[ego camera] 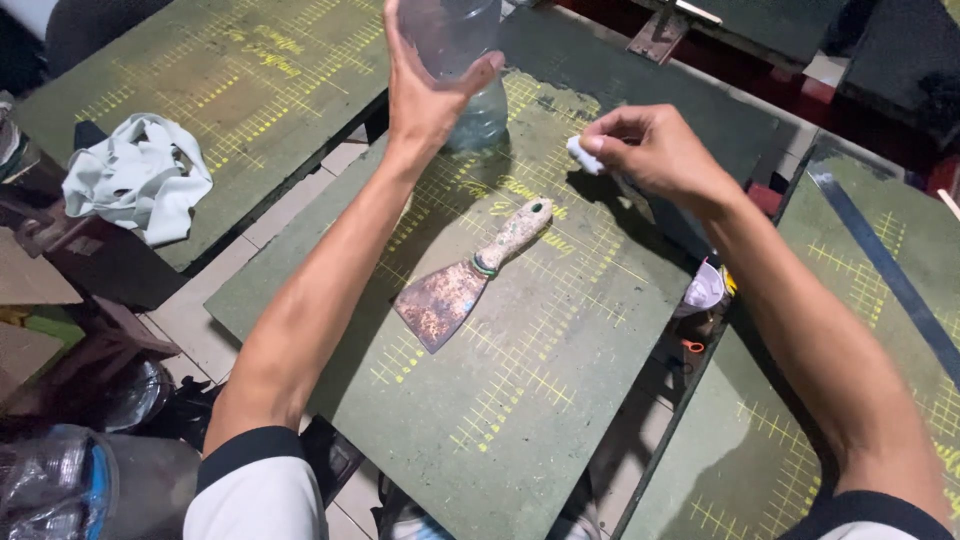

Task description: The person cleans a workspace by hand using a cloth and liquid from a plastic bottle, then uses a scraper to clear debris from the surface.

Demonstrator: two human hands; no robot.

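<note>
The clear bottle [455, 60] runs off the top edge, and fingers [625, 135] mostly hide the small white piece [580, 155].

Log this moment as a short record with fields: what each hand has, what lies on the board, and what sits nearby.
left hand: the left hand has a grip on a clear plastic bottle, lifted above the board
right hand: the right hand pinches a small white wad between its fingertips
board: a green platen board with yellow grid lines
on board: a rusty scraper lies flat, blade toward the person, apart from both hands
nearby: a crumpled white cloth rests on the board to the left
</note>
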